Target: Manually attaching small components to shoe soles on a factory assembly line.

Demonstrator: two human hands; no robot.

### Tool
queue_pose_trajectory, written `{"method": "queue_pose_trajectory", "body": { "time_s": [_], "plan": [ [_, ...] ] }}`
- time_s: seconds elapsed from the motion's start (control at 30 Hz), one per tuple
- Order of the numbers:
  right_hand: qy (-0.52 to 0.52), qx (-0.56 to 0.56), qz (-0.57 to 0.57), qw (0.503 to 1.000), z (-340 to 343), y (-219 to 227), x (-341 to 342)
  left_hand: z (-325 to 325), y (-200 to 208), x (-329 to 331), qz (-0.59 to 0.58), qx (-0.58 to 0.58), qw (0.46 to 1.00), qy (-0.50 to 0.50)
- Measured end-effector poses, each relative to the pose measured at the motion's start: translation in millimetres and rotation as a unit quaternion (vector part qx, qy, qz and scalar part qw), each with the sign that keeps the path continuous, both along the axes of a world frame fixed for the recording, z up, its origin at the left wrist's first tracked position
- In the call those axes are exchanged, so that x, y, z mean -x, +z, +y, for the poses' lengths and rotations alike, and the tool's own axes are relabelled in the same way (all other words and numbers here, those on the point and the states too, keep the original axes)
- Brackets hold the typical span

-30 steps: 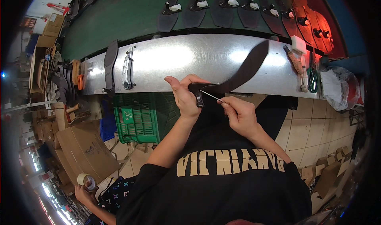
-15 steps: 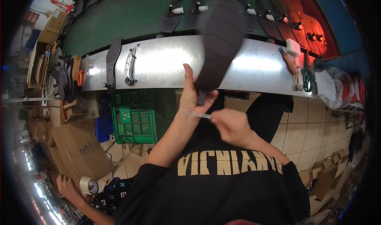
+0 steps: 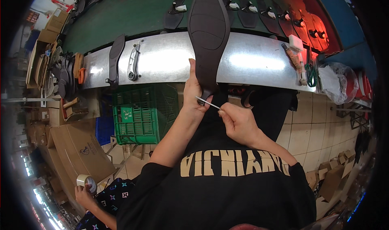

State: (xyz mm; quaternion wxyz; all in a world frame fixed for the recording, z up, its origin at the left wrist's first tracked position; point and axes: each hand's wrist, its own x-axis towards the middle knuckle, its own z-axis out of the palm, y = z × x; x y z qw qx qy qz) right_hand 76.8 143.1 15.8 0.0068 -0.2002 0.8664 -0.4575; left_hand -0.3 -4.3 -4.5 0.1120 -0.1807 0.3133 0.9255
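My left hand (image 3: 193, 94) is closed around the narrow heel end of a dark brown shoe sole (image 3: 208, 31). The sole stands nearly upright in front of me, its broad toe end reaching over the green belt. My left thumb lies along its edge. In my right hand (image 3: 240, 122) is a thin, light grey strip-like tool (image 3: 208, 103), pinched between fingers and thumb. The tool's far end crosses my left fingers just below the heel end; whether it touches the sole I cannot tell. Another dark sole (image 3: 116, 56) lies on the metal ledge (image 3: 162, 64) to the left.
Several dark soles with straps (image 3: 248, 11) lie on the green belt (image 3: 133, 15), the right ones under red light. A slotted metal tool (image 3: 133, 62) and green-handled scissors (image 3: 311, 74) rest on the ledge. Below stands a green crate (image 3: 135, 122). A co-worker's hand (image 3: 84, 194) holds a tape roll (image 3: 86, 181).
The sole has swung left and straightened up. My right hand has raised the thin tool to the heel end. Soles on the belt have shifted left, and the co-worker's hand now grips the tape roll.
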Motion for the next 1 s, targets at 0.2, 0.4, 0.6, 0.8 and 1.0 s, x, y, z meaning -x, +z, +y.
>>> {"method": "queue_pose_trajectory", "body": {
  "time_s": [0.2,0.4,0.6,0.8,1.0],
  "plan": [
    [-0.007,0.042,0.013,0.999,-1.2,3.1,1.2,-41.3,-2.1,38.4,-0.054,0.125,0.986,0.091],
    [-0.101,0.092,-0.062,0.989,53.0,-6.6,47.4,-168.4,28.4,88.2,0.046,0.257,0.945,0.196],
    [-0.166,0.057,-0.024,0.984,82.6,-16.8,96.2,-291.8,37.2,78.2,-0.053,0.883,0.455,0.1],
    [-0.249,-0.125,0.051,0.959,130.1,-50.0,148.5,-248.6,56.8,149.7,0.116,0.871,0.459,0.131],
    [-0.316,-0.211,0.043,0.924,152.0,-60.7,161.8,-154.4,-23.0,291.3,0.215,0.844,0.491,-0.013]
  ]
}}
